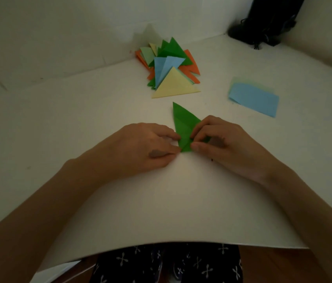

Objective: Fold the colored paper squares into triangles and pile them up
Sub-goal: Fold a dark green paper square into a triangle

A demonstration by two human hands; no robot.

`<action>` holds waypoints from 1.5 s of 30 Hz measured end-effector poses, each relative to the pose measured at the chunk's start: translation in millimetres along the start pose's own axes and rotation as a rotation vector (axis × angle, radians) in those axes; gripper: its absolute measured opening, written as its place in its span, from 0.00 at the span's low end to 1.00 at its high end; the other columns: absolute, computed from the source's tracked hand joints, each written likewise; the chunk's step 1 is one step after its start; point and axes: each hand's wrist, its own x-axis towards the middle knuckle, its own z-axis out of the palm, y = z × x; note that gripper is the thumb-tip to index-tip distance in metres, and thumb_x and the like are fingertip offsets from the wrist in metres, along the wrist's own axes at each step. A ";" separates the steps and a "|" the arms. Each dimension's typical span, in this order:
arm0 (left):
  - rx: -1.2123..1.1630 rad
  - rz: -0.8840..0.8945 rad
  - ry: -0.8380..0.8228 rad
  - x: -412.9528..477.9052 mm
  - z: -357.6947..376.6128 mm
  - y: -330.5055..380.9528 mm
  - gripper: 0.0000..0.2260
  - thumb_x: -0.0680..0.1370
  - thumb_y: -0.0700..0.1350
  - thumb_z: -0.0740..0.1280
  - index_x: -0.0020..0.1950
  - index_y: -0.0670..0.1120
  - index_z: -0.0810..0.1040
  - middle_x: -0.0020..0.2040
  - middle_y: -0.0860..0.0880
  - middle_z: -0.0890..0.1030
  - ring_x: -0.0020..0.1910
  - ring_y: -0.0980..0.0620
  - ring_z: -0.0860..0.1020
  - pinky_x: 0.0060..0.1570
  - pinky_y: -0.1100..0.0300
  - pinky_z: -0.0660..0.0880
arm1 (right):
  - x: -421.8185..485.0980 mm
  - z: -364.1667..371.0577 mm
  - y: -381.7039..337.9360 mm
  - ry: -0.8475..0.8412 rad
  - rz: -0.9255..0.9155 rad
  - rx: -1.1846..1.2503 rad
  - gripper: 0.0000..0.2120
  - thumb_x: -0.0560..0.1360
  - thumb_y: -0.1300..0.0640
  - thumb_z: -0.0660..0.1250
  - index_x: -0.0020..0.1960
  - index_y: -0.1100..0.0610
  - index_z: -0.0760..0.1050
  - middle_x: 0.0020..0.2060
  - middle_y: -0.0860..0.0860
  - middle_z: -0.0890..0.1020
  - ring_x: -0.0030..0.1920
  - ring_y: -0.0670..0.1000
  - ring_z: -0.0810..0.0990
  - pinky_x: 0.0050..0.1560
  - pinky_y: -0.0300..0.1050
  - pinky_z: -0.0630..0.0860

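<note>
A dark green paper (182, 124) lies folded on the white table (79, 123), its point aimed away from me. My left hand (146, 147) pinches its near left corner between thumb and forefinger. My right hand (222, 139) pinches the right side of the same paper with curled fingers. Behind it sits a pile of folded triangles (169, 66) in green, orange, blue and yellow, with a yellow triangle (174, 84) at the front. A stack of flat paper squares (255, 99), blue on top, lies to the right.
White walls close the table in at the back and right. A dark object (263, 23) stands in the far right corner. The table's near edge runs just above my lap, which wears dark patterned cloth (169, 264).
</note>
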 end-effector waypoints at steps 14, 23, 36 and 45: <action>0.059 -0.045 -0.037 -3.3 -5.6 6.2 0.17 0.75 0.52 0.59 0.57 0.50 0.81 0.56 0.50 0.80 0.50 0.54 0.79 0.46 0.61 0.76 | 1.2 13.4 0.4 0.108 -0.119 -0.254 0.08 0.72 0.49 0.61 0.41 0.53 0.71 0.43 0.52 0.75 0.43 0.49 0.69 0.44 0.43 0.67; 0.155 0.023 -0.060 -1.2 -6.6 11.4 0.16 0.74 0.50 0.58 0.53 0.49 0.83 0.54 0.45 0.82 0.45 0.47 0.82 0.39 0.55 0.80 | 2.1 4.6 8.8 -0.005 -0.028 -0.244 0.13 0.73 0.51 0.61 0.56 0.52 0.74 0.50 0.44 0.68 0.50 0.44 0.64 0.50 0.39 0.62; 0.233 -0.084 0.128 13.3 9.6 18.1 0.16 0.75 0.56 0.59 0.45 0.48 0.81 0.42 0.50 0.80 0.34 0.52 0.79 0.27 0.64 0.69 | -0.9 -6.7 8.9 -0.095 -0.095 -0.253 0.21 0.72 0.40 0.59 0.60 0.48 0.75 0.53 0.46 0.71 0.51 0.50 0.69 0.54 0.48 0.69; 0.187 -0.057 0.147 7.9 12.5 12.0 0.12 0.77 0.51 0.59 0.47 0.47 0.81 0.47 0.50 0.81 0.42 0.50 0.81 0.29 0.56 0.76 | -3.9 -10.6 5.8 -0.153 -0.041 -0.244 0.26 0.70 0.33 0.55 0.63 0.44 0.72 0.55 0.44 0.70 0.54 0.46 0.67 0.57 0.42 0.65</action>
